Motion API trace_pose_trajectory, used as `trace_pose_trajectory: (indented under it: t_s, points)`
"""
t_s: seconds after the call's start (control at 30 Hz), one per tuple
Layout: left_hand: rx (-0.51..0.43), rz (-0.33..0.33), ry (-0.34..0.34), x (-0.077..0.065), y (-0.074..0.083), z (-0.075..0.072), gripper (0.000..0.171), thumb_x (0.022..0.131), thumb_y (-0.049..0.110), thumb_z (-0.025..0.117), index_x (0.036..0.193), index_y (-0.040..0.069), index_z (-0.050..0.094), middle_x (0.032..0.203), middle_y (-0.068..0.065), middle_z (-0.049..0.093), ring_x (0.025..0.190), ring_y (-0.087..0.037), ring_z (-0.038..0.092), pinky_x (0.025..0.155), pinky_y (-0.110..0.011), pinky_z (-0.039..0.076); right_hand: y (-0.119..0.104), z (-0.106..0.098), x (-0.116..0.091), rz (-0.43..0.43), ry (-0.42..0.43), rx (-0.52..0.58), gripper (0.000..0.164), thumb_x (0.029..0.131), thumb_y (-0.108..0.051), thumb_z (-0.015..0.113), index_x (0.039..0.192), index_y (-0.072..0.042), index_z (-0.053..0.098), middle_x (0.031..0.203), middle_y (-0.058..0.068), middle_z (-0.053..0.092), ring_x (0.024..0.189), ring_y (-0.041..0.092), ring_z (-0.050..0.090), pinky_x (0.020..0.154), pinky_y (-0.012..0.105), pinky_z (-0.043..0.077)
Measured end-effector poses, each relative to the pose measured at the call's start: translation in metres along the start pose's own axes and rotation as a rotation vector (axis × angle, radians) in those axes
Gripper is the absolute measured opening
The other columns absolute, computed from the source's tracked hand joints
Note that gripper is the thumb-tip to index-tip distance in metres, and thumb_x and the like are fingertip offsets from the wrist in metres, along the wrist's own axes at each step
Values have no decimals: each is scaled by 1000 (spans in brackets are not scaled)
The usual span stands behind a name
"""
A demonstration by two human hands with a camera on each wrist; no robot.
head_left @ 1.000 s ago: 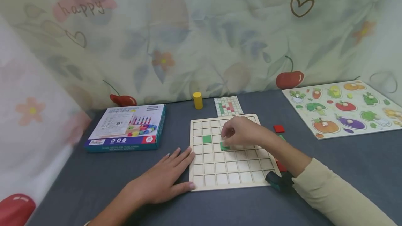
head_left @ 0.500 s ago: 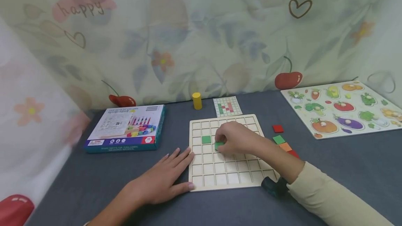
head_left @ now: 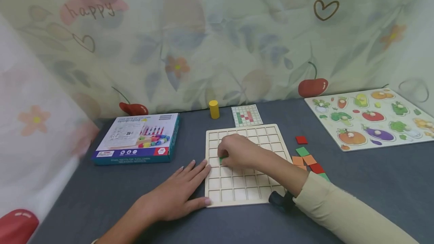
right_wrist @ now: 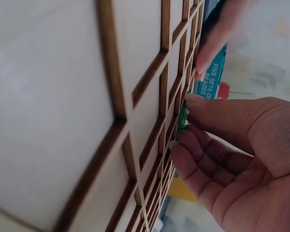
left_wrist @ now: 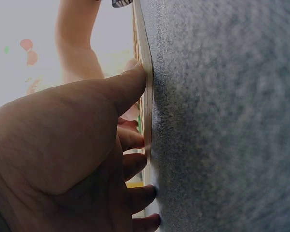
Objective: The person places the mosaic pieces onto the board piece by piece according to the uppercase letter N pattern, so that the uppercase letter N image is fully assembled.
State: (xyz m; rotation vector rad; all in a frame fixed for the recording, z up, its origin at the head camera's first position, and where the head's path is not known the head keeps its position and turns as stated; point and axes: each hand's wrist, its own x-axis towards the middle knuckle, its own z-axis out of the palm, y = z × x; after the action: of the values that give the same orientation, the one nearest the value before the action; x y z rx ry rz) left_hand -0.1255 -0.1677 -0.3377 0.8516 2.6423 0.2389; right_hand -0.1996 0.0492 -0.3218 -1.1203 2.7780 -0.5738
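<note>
A wooden grid board (head_left: 237,195) lies flat on the dark tabletop. My left hand (head_left: 173,195) rests at the board's left edge with fingers spread and straight; in the left wrist view its thumb and fingertips touch that edge. Over the left part of the grid, my right hand (head_left: 237,151) pinches a green square tile (head_left: 222,160) between thumb and fingers. From the right wrist the green tile (right_wrist: 182,117) is seen tilted at the grid's surface. The cells behind my right hand are hidden in the head view.
Loose tiles lie right of the board: a red tile (head_left: 301,139), a green tile (head_left: 303,151) and several orange and red ones. A pattern card (head_left: 246,115) and a yellow cylinder (head_left: 214,109) stand behind. A boxed set (head_left: 135,138) sits left, a vegetable puzzle (head_left: 373,119) right.
My right hand has moved left across the grid with the green tile and now covers the other green tile's cell. More loose tiles show beside the forearm. My left hand has stayed put.
</note>
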Motion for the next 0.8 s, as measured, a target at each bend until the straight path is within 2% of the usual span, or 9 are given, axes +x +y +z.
trace_pose_trajectory:
  t_s: [0.23,0.37,0.5,0.6,0.8]
  points:
    - [1,1,1,0,0,0,82,80,72,32,145,31,6,149,11,2,136,-24,3,103,-53,11,-3,-4,-9,18,12,46,13,76,-4,67,83,-14,71,76,-9,62,69,6,52,65,25,45]
    - [1,5,-2,0,0,-1,81,80,72,32,145,30,6,150,10,2,136,-24,3,103,-53,12,-2,-11,-22,5,45,62,15,76,-3,63,85,-13,70,79,-8,62,68,6,52,65,25,45]
    - [0,6,-6,0,2,-1,82,80,72,32,145,30,6,150,10,2,136,-24,3,103,-54,12,6,-19,-40,37,66,70,14,77,-6,64,89,-13,70,85,-6,63,71,4,54,67,25,46]
    - [3,2,-11,0,2,-2,82,80,72,31,145,30,6,150,10,2,136,-24,3,103,-54,12,17,-26,-57,93,75,73,13,78,-8,66,89,-13,70,86,-6,63,72,5,54,68,27,46]
    - [5,3,-7,-1,2,-2,81,80,72,31,145,30,6,150,11,2,136,-24,3,103,-54,12,50,-44,-93,226,72,35,8,77,-11,68,82,-18,68,78,-9,59,70,8,53,63,28,45]
